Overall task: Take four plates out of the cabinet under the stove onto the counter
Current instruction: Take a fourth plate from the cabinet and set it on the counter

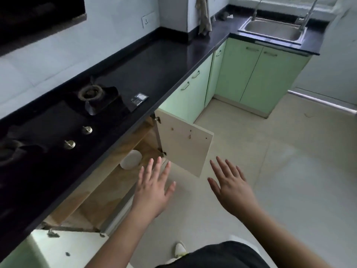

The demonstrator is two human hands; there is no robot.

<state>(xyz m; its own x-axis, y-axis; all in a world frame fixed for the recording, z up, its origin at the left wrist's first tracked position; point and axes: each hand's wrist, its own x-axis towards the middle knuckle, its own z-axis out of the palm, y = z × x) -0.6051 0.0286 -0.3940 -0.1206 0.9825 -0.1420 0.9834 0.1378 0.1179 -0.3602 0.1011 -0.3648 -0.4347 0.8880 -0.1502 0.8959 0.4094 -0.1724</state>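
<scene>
A black counter [154, 60] runs from the lower left to the far corner, where it turns right toward a steel sink [274, 29] with a tap. Set into the counter near the left is a black stove [63, 120] with 2 burners and 2 metal knobs [78, 137]. A small dark packet [139, 99] lies on the counter just right of the stove. Pale green cupboards [249, 74] stand under the counter and the sink. The walls are pale tile, with a socket [146, 21] above the counter and a cloth [203, 15] hanging in the corner. The floor [280, 161] is light tile.

Under the stove the cabinet [108, 182] stands open, its wood-toned inside showing. The right door [183, 144] swings out over the floor; the left door [63, 248] is swung out at the bottom edge of the view.

White plates [131, 159] sit inside the cabinet near its right end, partly hidden by the counter edge; how many cannot be told.

Both hands are empty with fingers spread. The left hand [154, 188] hovers in front of the opening, its fingertips just right of and below the plates, not touching them. The right hand [231, 186] hangs over the floor beside the right door's lower edge, well apart from the plates.
</scene>
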